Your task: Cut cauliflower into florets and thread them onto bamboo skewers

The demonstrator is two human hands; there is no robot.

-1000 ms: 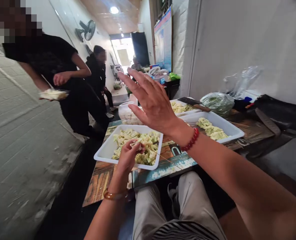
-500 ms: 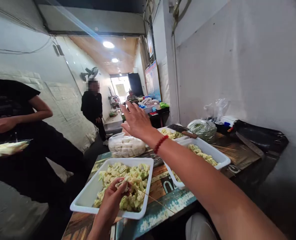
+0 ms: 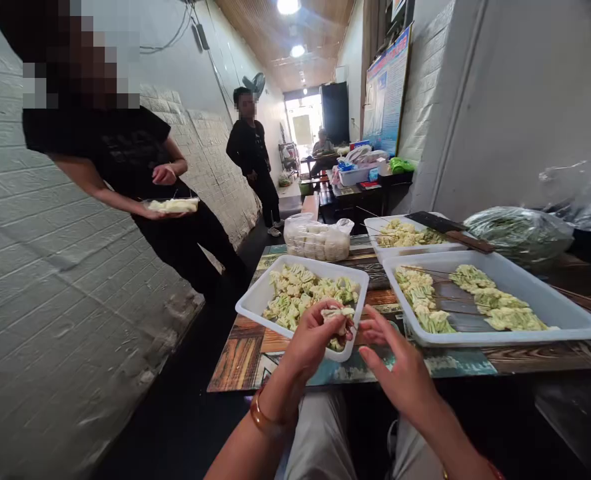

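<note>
Your left hand [image 3: 311,341] is curled around a pale green cauliflower piece [image 3: 339,313], pinching it between thumb and fingertips directly above the near edge of the near white tray [image 3: 255,301]. Your right hand [image 3: 400,370] sits just beside it at 3 o'clock, fingers loosely spread and half open, holding nothing that can be seen; its fingertips point toward the piece and come close to it, but whether they touch cannot be told. A copper-coloured bangle [image 3: 264,421] circles your left wrist. The near white tray is heaped with cut cauliflower and rests on the patterned table [image 3: 235,357]. At 2 o'clock from your hands lies the large white tray [image 3: 550,303], carrying cauliflower threaded on thin skewers in two rows. Beyond it, at 1 o'clock, stands the far white tray [image 3: 375,227] with more cauliflower, and a cleaver [image 3: 445,227] lies across its right rim. A clear bag of white lumps [image 3: 318,241] sits at 12 o'clock behind the near tray. A bag of greens [image 3: 518,233] lies at the far right, toward 2 o'clock. At 10 o'clock a person in black [image 3: 125,160] stands by the brick wall, holding a small container [image 3: 172,205] of pale food. A second person in black [image 3: 250,150] stands farther down the corridor, at 11 o'clock.
</note>
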